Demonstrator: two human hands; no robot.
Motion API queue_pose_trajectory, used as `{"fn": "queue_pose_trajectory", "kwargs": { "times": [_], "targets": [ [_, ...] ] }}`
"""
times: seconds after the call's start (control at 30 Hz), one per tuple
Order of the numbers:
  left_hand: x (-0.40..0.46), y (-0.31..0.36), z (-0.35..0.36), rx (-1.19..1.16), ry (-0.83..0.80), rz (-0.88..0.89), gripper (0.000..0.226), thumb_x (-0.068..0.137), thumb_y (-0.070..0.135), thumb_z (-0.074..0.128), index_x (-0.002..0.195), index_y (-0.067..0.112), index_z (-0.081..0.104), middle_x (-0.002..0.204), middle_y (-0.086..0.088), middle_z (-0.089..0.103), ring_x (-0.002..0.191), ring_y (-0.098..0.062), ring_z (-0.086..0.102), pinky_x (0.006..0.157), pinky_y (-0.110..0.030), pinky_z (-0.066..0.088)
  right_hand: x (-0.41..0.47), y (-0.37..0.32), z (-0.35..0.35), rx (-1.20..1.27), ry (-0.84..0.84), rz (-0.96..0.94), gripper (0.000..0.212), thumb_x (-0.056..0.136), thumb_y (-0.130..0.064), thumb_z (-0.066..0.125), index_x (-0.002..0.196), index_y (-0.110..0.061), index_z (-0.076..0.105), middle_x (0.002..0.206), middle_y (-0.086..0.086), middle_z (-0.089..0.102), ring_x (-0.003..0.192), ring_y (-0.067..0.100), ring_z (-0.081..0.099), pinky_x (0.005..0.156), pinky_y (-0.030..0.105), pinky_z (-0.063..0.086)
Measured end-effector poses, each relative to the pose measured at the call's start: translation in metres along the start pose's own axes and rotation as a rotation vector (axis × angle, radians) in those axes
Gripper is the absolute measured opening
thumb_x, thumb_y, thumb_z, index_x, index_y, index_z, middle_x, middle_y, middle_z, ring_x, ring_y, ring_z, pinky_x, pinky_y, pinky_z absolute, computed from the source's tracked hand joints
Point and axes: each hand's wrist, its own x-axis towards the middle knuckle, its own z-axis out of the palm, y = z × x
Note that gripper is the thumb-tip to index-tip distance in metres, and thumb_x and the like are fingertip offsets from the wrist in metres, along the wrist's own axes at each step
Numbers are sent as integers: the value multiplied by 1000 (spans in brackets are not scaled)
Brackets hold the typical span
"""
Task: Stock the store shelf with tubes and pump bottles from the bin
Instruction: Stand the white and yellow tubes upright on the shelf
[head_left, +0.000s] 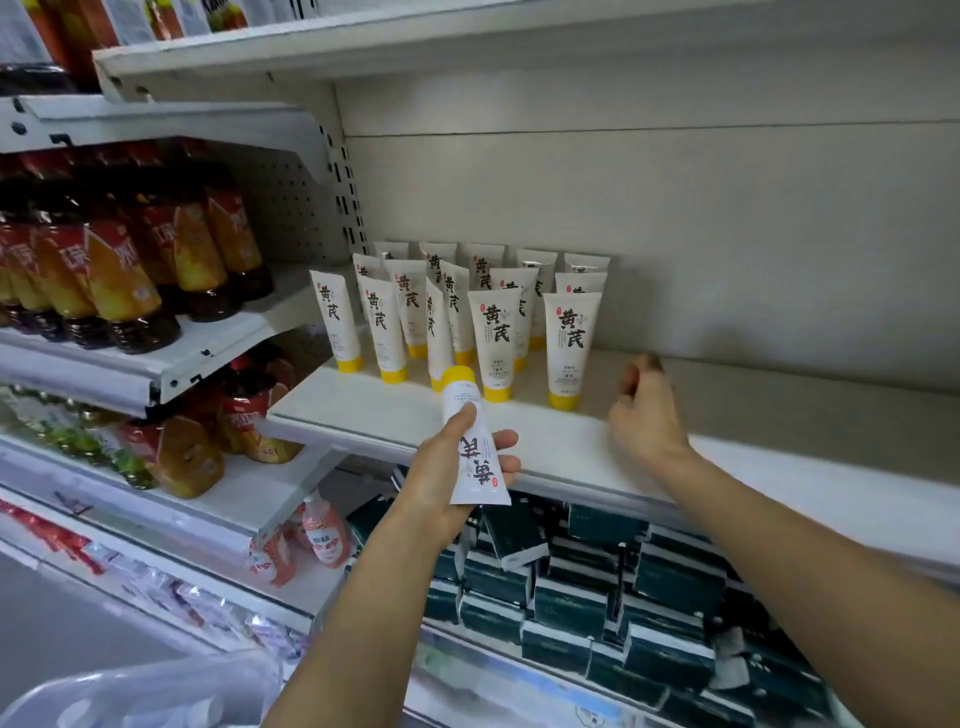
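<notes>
- A white yellow-capped tube (475, 447) is held by the left hand (441, 467), cap forward, at the shelf (571, 441) edge.
- It should be turned cap-down and stood beside the rightmost standing tube (569, 348).
- The right hand (647, 410) hovers empty, fingers loosely curled.

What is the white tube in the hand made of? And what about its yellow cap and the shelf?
The tube in the left hand looks like soft matte plastic: its end is crimped flat. Its yellow cap seems harder, smooth plastic with a slight shine. The shelf is probably white painted metal, judging by its thin folded front edge, though the picture cannot settle that.
</notes>
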Motion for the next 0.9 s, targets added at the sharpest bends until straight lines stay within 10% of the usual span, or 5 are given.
{"fn": "queue_pose_trajectory", "kwargs": {
  "times": [0.13,0.4,0.63,0.9],
  "targets": [
    [-12,7,-16,49,-53,-82,34,100,43,43,115,15,55,90,-19,71,57,-26,58,59,-34,51,-30,-33,5,-16,-85,-338,39,75,12,43,78,-27,37,79,-8,42,73,18,41,64,46,41],
    [-34,29,-64,308,-88,-169,63,90,60,44,122,8,61,93,-18,71,60,-28,67,54,-35,55,-67,-97,55,-500,-447,-1020,88,65,-2,71,143,-27,40,152,4,33,134,22,22,97,42,38],
    [-60,60,-123,298,-164,-258,70,92,61,39,129,5,56,95,-20,70,73,-31,70,53,-35,56,-98,-119,90,-505,-581,-867,40,84,-24,65,120,-24,50,119,-2,47,110,18,43,71,40,47],
    [-79,88,-185,264,-11,-106,37,92,34,59,114,3,61,96,-24,71,68,-34,71,45,-28,56,-137,-149,130,-545,-606,-576,43,73,-48,73,101,-27,48,102,-5,62,93,21,60,59,30,37]
  ]
}}
